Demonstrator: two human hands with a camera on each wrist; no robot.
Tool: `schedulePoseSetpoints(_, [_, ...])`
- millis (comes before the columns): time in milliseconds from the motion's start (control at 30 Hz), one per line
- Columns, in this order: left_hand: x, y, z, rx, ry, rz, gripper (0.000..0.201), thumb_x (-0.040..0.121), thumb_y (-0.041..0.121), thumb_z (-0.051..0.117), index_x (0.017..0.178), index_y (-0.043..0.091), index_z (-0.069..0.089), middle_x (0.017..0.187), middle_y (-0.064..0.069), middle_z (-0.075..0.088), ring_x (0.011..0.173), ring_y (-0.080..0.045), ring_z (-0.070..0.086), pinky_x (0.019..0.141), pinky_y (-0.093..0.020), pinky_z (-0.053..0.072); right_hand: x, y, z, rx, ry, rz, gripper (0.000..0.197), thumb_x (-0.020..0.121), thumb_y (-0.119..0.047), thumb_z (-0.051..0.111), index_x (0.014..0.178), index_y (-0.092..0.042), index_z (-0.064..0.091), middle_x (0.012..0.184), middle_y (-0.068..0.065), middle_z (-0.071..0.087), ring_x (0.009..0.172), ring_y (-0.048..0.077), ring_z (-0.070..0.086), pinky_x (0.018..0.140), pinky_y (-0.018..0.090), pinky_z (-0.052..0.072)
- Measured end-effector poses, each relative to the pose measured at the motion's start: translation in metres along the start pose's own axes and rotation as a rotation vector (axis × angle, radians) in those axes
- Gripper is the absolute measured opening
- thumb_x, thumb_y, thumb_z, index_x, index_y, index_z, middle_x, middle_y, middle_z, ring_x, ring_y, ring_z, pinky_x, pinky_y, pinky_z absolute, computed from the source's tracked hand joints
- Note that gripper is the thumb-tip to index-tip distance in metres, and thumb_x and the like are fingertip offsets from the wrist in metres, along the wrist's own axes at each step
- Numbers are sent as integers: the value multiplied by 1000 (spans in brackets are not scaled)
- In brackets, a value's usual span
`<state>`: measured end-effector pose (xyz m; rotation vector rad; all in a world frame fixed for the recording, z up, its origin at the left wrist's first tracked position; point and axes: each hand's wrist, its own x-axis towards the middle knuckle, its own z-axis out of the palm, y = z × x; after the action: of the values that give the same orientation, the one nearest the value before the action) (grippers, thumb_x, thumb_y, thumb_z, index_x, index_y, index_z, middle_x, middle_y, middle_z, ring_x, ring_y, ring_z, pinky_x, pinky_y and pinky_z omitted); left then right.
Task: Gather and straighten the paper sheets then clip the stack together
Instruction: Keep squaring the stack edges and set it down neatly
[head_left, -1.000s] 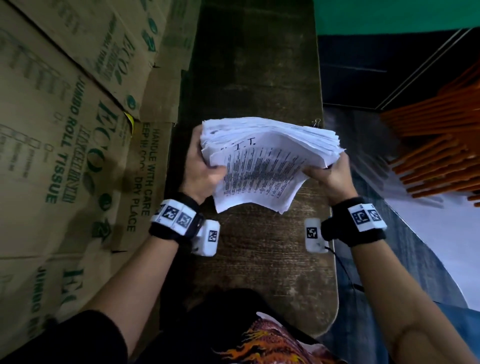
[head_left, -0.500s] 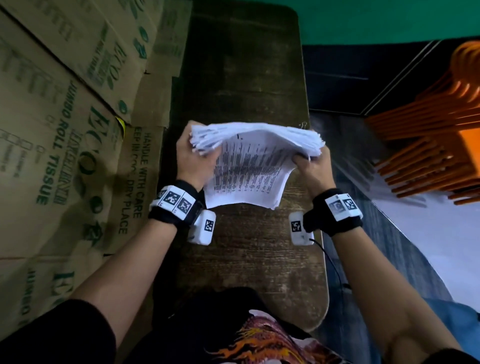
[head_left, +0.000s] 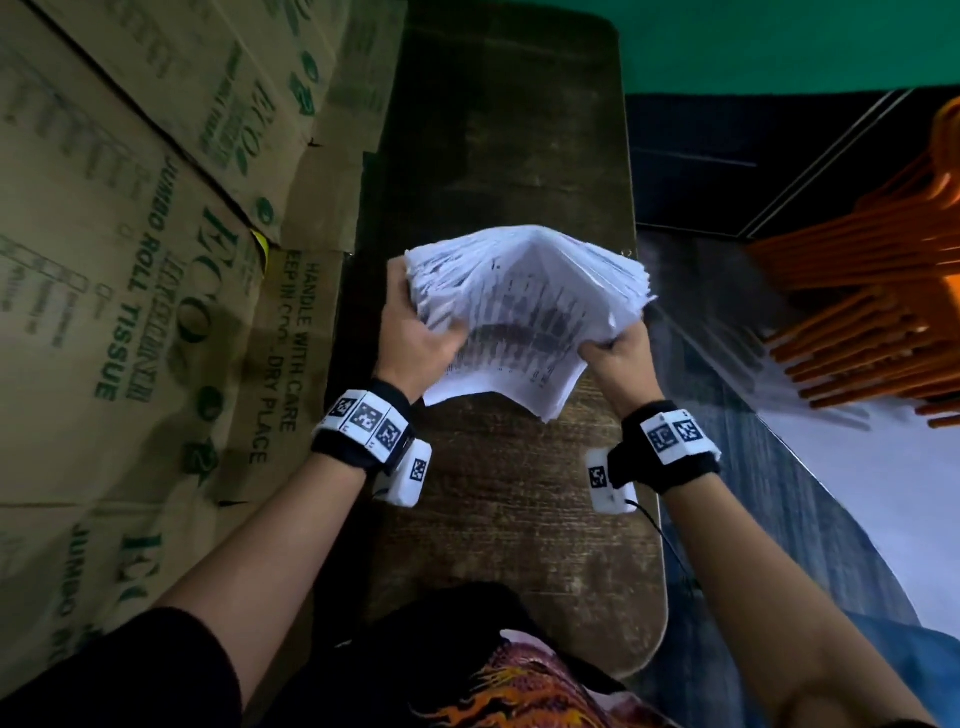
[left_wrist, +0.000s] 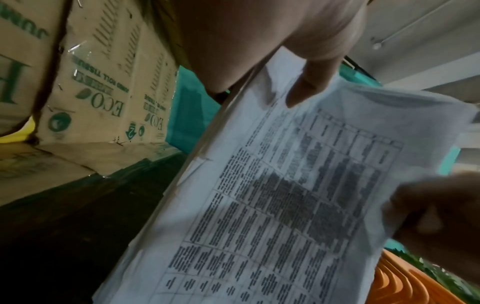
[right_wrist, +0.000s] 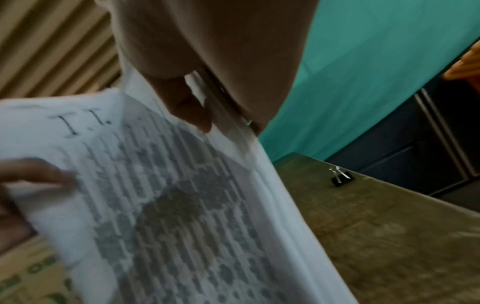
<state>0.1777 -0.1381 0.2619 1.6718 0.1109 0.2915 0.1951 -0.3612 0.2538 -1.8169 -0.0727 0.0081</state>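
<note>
A thick stack of printed white paper sheets (head_left: 524, 317) is held above the narrow dark wooden bench (head_left: 509, 509), bowed upward in the middle like a tent. My left hand (head_left: 421, 338) grips its left edge with the thumb on top. My right hand (head_left: 618, 348) grips its right edge. The wrist views show the printed top sheet (left_wrist: 285, 205) (right_wrist: 161, 205) up close, with a thumb (left_wrist: 309, 86) (right_wrist: 187, 107) pressed on each side. A small black binder clip (right_wrist: 340, 178) lies on the bench near its right edge, beyond the stack.
Flattened cardboard boxes (head_left: 130, 312) printed with green lettering cover the left side. Stacked orange plastic chairs (head_left: 872, 291) stand at the right. A green wall (head_left: 779, 41) runs along the back. My dark printed shirt (head_left: 509, 686) is at the bench's near end.
The stack has gone from lying nearly flat between my hands to arching upward in the middle, as both hands pushed its edges inward. The hands keep their grips.
</note>
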Motion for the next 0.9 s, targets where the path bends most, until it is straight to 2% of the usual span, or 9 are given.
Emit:
schedulePoseSetpoints(100, [10, 3, -4, -73, -14, -27, 58, 70, -8, 72, 104, 32, 47, 96, 9, 60, 88, 8, 63, 75, -11, 51, 1, 37, -7, -37, -96, 138, 39, 67, -1, 56, 105, -10, 57, 96, -4, 64, 89, -3, 62, 76, 16, 53])
schedulePoseSetpoints(233, [23, 1, -9, -157, -58, -61, 39, 67, -1, 75, 99, 12, 58, 97, -1, 67, 95, -17, 67, 83, -30, 55, 3, 91, -2, -237, -263, 387, 72, 66, 7, 77, 131, -3, 47, 122, 7, 57, 110, 15, 53, 94, 33, 46])
schedulePoseSetpoints(333, [24, -2, -8, -237, -49, -97, 39, 63, 8, 76, 99, 13, 63, 97, 0, 71, 99, -32, 66, 88, -46, 54, -2, 128, 8, -376, -271, 403, 65, 72, 5, 74, 131, -3, 48, 124, 11, 57, 115, 23, 52, 96, 34, 42])
schedulePoseSetpoints(467, [28, 3, -5, -119, 59, -132, 41, 70, -12, 72, 109, -9, 58, 91, 1, 64, 81, -3, 63, 72, -11, 53, 3, 144, 17, -420, -115, 438, 26, 80, -8, 71, 103, 3, 67, 98, 16, 70, 94, 25, 65, 76, 34, 50])
schedulePoseSetpoints(567, [28, -3, -14, -145, 89, -82, 34, 67, -14, 75, 98, -13, 60, 89, 0, 67, 80, 3, 67, 72, -15, 53, 6, 139, 14, -377, -81, 451, 19, 83, -9, 70, 92, 7, 68, 85, 15, 69, 80, 21, 63, 65, 26, 42])
schedulePoseSetpoints(667, [19, -11, -15, -178, 69, -62, 37, 63, -2, 78, 96, -3, 61, 86, 15, 74, 86, 1, 69, 75, -19, 56, 1, 149, 9, -469, -141, 484, 26, 81, -16, 70, 104, -4, 65, 103, 19, 67, 99, 32, 62, 86, 38, 46])
schedulePoseSetpoints(733, [11, -15, -10, -149, 33, -82, 42, 65, -11, 77, 102, -7, 59, 86, 22, 73, 86, 3, 68, 74, -16, 55, -5, 149, 7, -520, -218, 510, 32, 80, -14, 68, 111, -10, 61, 111, 18, 64, 111, 36, 57, 101, 51, 40])
schedulePoseSetpoints(833, [9, -15, -12, -139, 14, -75, 41, 65, -5, 76, 102, -4, 58, 86, 22, 73, 85, 4, 67, 74, -19, 55, -4, 114, -2, -384, -249, 333, 33, 81, 6, 62, 112, -2, 57, 103, 11, 61, 101, 21, 60, 87, 26, 47])
schedulePoseSetpoints(900, [10, -12, -16, -134, 10, -33, 40, 64, 9, 75, 95, -7, 56, 85, 15, 73, 86, 5, 66, 77, -18, 54, -1, 82, -8, -110, -179, 245, 43, 75, 13, 64, 113, -5, 58, 106, 7, 62, 92, 0, 62, 82, 22, 49])
